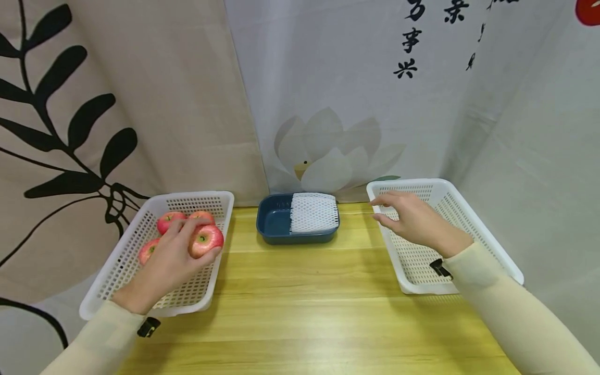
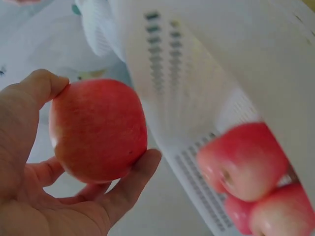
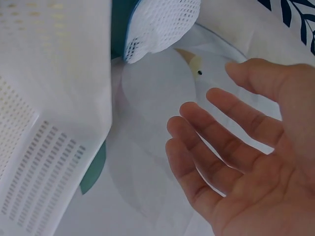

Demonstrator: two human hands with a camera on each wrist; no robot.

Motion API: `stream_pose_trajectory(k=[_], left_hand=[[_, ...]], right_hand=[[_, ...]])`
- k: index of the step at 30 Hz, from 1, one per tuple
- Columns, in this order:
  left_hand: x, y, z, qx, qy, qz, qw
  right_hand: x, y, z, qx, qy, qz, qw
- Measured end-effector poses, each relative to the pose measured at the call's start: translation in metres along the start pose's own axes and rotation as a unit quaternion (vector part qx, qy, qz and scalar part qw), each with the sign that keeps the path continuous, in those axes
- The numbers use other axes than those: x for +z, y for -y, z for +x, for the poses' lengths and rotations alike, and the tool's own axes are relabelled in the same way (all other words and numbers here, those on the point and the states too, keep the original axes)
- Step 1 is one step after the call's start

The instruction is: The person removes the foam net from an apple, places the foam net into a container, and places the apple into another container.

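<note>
My left hand (image 1: 174, 254) grips a red apple (image 1: 206, 240) above the left white basket (image 1: 100, 291). In the left wrist view the thumb and fingers hold this apple (image 2: 98, 130) around its sides. Three more apples lie in that basket, one of them at the back left (image 1: 170, 222); the hand covers part of them. Over the right white basket (image 1: 492, 255) hovers my right hand (image 1: 417, 221), holding nothing. Its fingers (image 3: 226, 142) are spread and slightly bent in the right wrist view. No fruit shows in the visible part of the right basket.
Between the baskets, at the back of the wooden table (image 1: 300, 302), stands a dark blue tray (image 1: 274, 221). White foam netting (image 1: 314, 213) lies across its right half. A printed cloth (image 1: 337, 94) hangs behind the table.
</note>
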State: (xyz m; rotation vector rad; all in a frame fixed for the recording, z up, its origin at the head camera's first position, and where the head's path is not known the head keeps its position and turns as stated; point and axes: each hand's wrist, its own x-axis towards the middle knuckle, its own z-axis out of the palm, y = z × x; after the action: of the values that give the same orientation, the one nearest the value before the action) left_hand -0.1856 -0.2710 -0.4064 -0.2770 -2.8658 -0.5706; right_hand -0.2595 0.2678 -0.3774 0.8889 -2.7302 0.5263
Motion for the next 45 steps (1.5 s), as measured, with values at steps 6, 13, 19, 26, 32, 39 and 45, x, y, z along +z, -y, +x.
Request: stream_pose_trajectory(k=[6, 13, 19, 26, 32, 39, 45], left_hand=[[-0.001, 0.026, 0.004, -0.008, 0.027, 0.018, 0.9994], [-0.003, 0.046, 0.006, 0.003, 0.055, 0.029, 0.998], [-0.004, 0.058, 0.004, 0.036, 0.077, 0.063, 0.9944], [-0.005, 0.068, 0.0, 0.039, 0.135, 0.094, 0.9856], [-0.004, 0.074, 0.0, 0.026, 0.188, 0.089, 0.9778], [-0.006, 0.078, -0.001, 0.004, 0.224, 0.079, 0.9714], [-0.009, 0.08, 0.0, -0.019, 0.251, 0.083, 0.9643]], right_hand=[[-0.005, -0.012, -0.009, 0.008, -0.001, 0.002, 1.0], [-0.006, -0.024, -0.018, 0.016, -0.011, 0.004, 0.9998], [-0.006, -0.03, -0.024, 0.012, -0.023, -0.001, 0.9996], [-0.007, -0.034, -0.03, 0.014, -0.03, 0.0, 0.9994], [-0.008, -0.036, -0.034, 0.023, -0.024, 0.004, 0.9994], [-0.006, -0.038, -0.036, 0.032, -0.021, 0.001, 0.9993], [-0.003, -0.037, -0.038, 0.035, -0.019, 0.003, 0.9992]])
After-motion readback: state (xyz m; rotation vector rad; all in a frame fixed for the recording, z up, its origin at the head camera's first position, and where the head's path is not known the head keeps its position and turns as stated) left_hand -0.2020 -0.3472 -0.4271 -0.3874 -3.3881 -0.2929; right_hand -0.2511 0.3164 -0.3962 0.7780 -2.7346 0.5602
